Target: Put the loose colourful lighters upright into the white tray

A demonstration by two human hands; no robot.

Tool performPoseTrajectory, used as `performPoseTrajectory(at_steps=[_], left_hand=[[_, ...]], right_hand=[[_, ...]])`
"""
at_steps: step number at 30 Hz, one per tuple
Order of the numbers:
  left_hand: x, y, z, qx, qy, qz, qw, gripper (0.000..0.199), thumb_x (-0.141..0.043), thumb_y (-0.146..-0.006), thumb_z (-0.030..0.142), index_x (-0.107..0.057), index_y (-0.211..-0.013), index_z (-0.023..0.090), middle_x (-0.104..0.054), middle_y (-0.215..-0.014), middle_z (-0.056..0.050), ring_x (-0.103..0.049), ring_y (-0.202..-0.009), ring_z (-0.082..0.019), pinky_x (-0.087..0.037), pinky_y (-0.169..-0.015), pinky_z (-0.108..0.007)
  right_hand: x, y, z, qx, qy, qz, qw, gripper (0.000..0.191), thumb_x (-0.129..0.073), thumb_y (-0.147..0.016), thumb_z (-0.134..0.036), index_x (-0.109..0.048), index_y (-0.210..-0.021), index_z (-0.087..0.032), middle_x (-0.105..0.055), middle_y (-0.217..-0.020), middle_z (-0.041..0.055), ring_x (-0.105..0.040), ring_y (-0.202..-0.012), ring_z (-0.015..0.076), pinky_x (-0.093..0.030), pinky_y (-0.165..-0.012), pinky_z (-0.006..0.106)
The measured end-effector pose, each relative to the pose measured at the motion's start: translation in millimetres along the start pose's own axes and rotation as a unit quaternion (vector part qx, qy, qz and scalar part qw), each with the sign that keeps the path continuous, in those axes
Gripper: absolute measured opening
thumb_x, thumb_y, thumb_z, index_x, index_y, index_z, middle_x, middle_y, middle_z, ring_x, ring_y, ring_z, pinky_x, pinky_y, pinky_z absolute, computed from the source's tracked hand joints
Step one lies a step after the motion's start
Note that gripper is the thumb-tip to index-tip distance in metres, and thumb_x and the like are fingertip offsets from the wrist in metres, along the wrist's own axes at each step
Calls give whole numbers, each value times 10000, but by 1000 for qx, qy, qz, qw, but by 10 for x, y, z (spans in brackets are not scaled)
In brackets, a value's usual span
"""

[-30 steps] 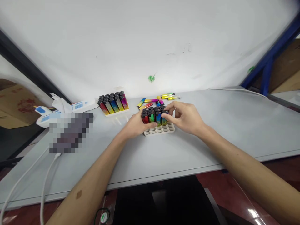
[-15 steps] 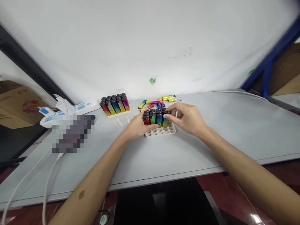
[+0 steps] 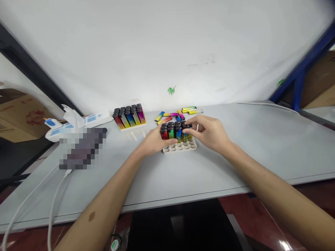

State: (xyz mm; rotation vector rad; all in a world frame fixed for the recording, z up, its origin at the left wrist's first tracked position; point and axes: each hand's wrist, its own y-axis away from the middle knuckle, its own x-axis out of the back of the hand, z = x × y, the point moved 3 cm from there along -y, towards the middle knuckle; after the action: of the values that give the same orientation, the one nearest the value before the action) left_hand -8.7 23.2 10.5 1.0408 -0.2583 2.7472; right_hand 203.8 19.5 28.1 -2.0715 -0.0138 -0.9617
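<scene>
A pale tray [image 3: 180,148] with rows of holes stands on the grey table. Its back rows hold several upright lighters [image 3: 171,133] with black tops, in red, green and blue; holes at the front are bare. My left hand [image 3: 154,141] wraps round the left side of this group, its thumb across the front. At the right end, my right hand [image 3: 206,130] pinches the black top of a blue-yellow lighter [image 3: 186,134] between thumb and index finger. The lower end of that lighter is at the tray.
A full tray of lighters [image 3: 129,116] stands at the back left. Loose lighters [image 3: 170,114] lie behind my hands. On the left are a power strip [image 3: 91,118], a blurred dark device [image 3: 83,148] and white cables [image 3: 56,197]. A white wall [image 3: 146,52] rises behind.
The view has shifted very slightly. The lighter in my right hand sits a little lower and more upright among the others. My left hand stays in place.
</scene>
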Motion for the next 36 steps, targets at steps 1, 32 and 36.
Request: performPoseTrajectory(at_steps=[1, 32, 36], left_hand=[[1, 1, -4, 3, -3, 0, 1000, 693, -796, -714, 495, -558, -1309, 230, -732, -1196, -60, -692, -1081, -301, -561, -913, -426], [-7, -2, -28, 3, 14, -10, 1000, 702, -796, -729, 473, -547, -1341, 234, -709, -1288, -65, -677, -1162, -295, -543, -1006, -424], [-8, 2, -24, 13, 10, -10, 1000, 691, -799, -724, 481, -564, -1326, 236, -720, -1260, -70, -681, -1146, -304, -541, -1014, -444]], right_hand=[[-3, 1, -4, 0, -3, 1, 1000, 220, -722, -890, -437, -709, -945, -224, -649, -719, -13, -486, -523, 108, -408, -558, 267], [161, -55, 256, -136, -23, 95, 986, 304, -545, -963, -481, -663, -882, -213, -646, -646, 6, -542, -537, 144, -436, -590, 299], [53, -30, 631, -196, 58, 45, 978, 296, -522, -947, -431, -676, -1044, -198, -709, -861, 76, -636, -753, 225, -483, -708, 357]])
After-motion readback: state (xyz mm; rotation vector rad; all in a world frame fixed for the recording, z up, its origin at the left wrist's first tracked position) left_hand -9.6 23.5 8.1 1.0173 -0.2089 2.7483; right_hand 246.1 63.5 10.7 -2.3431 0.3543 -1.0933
